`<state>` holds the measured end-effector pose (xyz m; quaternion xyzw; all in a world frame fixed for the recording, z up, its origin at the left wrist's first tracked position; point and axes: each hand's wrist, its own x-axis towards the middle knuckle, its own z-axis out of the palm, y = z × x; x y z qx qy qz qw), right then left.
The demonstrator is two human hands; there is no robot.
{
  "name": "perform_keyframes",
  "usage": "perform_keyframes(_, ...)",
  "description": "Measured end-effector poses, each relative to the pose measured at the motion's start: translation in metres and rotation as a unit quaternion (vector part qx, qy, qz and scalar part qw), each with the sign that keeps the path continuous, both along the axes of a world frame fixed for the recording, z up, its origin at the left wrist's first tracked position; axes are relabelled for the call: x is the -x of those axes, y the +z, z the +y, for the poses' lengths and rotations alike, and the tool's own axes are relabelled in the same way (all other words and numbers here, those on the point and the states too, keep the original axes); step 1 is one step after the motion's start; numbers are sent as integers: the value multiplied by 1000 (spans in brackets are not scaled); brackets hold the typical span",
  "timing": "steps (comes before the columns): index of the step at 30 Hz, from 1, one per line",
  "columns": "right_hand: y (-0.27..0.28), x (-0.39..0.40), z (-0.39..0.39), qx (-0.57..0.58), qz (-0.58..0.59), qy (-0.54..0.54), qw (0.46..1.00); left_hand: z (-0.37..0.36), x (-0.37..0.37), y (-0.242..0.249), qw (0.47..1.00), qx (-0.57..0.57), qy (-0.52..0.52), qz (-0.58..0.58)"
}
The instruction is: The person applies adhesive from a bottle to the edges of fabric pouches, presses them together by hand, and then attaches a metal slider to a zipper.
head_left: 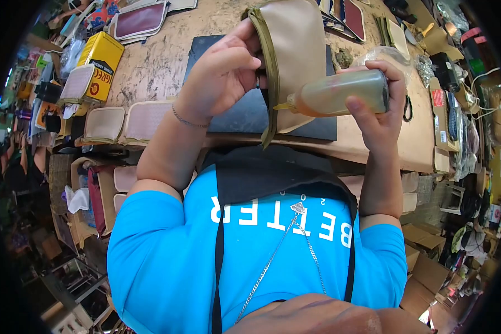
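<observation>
My left hand [226, 69] grips a beige pouch [298, 47] with olive zipper tape [260, 28] along its edge. Some of its fingers are hidden inside or behind the pouch. My right hand [381, 119] is wrapped round a translucent squeeze bottle [345, 94] of cloudy, amber liquid, tilted onto its side. The bottle's yellow nozzle [284, 106] points left, its tip right at the olive tape. Below both hands, a dark flat board [234, 119] lies on the worktable [150, 61].
A yellow adhesive box [103, 55] stands at left. Flat beige panels [145, 119] line the table's near edge. Maroon pieces [141, 21] lie at the far side. A clear plastic bag [387, 55] is beyond my right hand. Cardboard boxes [423, 273] sit at lower right.
</observation>
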<state>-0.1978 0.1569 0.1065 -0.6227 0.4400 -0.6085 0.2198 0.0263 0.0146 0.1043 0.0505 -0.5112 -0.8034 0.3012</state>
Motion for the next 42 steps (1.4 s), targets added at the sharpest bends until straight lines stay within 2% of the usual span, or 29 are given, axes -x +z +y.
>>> perform_keyframes(3, -3, 0, 0, 1, 21, -2, 1000, -5, -1, -2, 998, -44, -15, 50)
perform_keyframes(5, -5, 0, 0, 1, 22, 2, 1000, -6, -1, 2, 988, -97, -66, 104)
perform_keyframes(7, -6, 0, 1, -11, 17, 9, 1000, -3, 0, 9, 986, -117, -58, 100)
perform_keyframes(9, -8, 0, 2, -18, 22, 12, 1000, 2, 1, 15, 994, -103, 11, 37)
perform_keyframes(20, -11, -4, 9, -20, 32, 14, 999, -6, 0, 11, 994, -88, 28, 57)
perform_keyframes(29, -16, 3, 11, -65, 106, 30, 992, -15, -2, 17, 992, -60, 73, 84)
perform_keyframes(33, -24, 12, -1, -116, -142, 66, 981, -10, -1, 24, 989, -86, 110, 58)
perform_keyframes(34, -28, 12, -5, -122, -243, 93, 958, -15, 2, 16, 985, -120, 88, 84)
perform_keyframes(36, -33, 10, -15, -129, -435, 143, 880, -28, 10, -17, 972, -186, 45, 136)
perform_keyframes(37, -32, 9, -21, -124, -477, 178, 852, -27, 11, -23, 976, -188, 44, 99)
perform_keyframes(40, -23, 10, -30, -137, -510, 153, 835, -20, 10, -34, 987, -158, 28, -35)
perform_keyframes(42, -31, 23, -36, -124, -539, 231, 800, -15, 8, -41, 995, -10, 4, -99)
